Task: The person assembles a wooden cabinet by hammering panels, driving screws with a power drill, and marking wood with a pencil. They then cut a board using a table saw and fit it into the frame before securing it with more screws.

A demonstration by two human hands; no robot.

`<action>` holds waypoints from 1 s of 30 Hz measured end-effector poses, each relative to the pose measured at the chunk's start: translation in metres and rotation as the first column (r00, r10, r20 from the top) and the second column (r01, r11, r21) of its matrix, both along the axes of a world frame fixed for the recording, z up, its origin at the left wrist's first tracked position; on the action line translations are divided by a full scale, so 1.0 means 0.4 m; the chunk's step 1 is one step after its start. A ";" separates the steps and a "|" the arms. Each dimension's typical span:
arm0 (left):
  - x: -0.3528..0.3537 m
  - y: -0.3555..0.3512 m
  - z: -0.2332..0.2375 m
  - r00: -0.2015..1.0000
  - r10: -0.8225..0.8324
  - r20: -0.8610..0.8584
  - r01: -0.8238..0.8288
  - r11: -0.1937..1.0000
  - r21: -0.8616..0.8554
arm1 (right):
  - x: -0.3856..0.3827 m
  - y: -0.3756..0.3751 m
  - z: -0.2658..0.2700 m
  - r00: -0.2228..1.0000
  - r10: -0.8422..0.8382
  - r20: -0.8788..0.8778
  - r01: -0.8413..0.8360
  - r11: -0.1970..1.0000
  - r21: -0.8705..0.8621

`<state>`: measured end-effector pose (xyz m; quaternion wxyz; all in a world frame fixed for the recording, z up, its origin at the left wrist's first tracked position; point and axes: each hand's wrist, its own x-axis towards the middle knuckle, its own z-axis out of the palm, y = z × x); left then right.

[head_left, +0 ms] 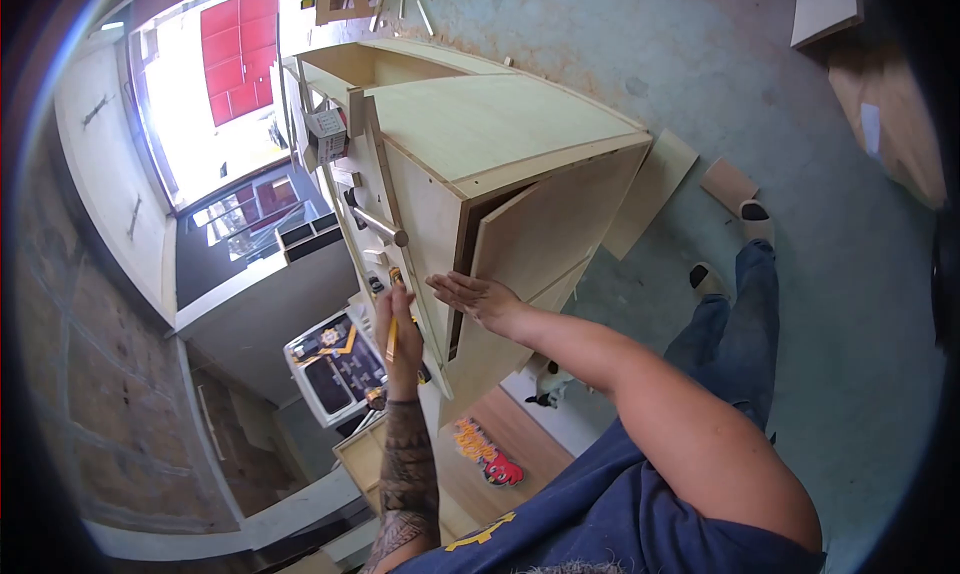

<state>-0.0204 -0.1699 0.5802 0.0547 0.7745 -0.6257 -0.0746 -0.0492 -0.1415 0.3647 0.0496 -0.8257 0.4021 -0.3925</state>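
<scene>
My left hand (400, 319), on the tattooed arm, is closed around a slim yellow-orange stick-like tool (391, 346). One end of the tool shows above the fingers and a yellow length shows below; its exact kind is not clear. My right hand (482, 302) is stretched flat, fingers together and straight, at the edge of a pale plywood panel (550, 224). This panel stands slightly ajar from the large plywood cabinet (500, 119), with a dark gap along its edge. My right fingertips reach across that gap. My left hand is beside the cabinet's narrow board.
A round-ended bar (383, 224) and a small printed box (328, 137) rest along the cabinet's side. Loose boards (655, 189) lie on the floor near my feet (755, 214). A black-and-white animal (550, 386) is below my right arm. A truck front (335, 364) shows beyond.
</scene>
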 end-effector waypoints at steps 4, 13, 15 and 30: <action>0.184 0.305 -0.145 0.996 0.037 -0.077 -0.042 0.997 -0.067 | -0.102 0.047 -0.015 0.995 0.057 -0.077 -0.064 0.994 -0.091; 0.263 0.559 -0.363 0.944 -0.330 -0.009 0.322 0.916 0.240 | -0.289 0.199 0.006 0.945 0.291 -0.152 -0.253 0.941 0.224; 0.183 0.576 -0.288 0.924 -0.367 -0.107 0.378 0.918 0.118 | -0.358 0.216 0.035 0.973 0.189 -0.131 -0.170 0.975 0.143; -0.534 -0.047 -0.435 0.731 -0.586 -0.348 0.486 0.806 -0.337 | -0.892 -0.459 0.219 0.366 -0.725 0.584 0.317 0.687 0.654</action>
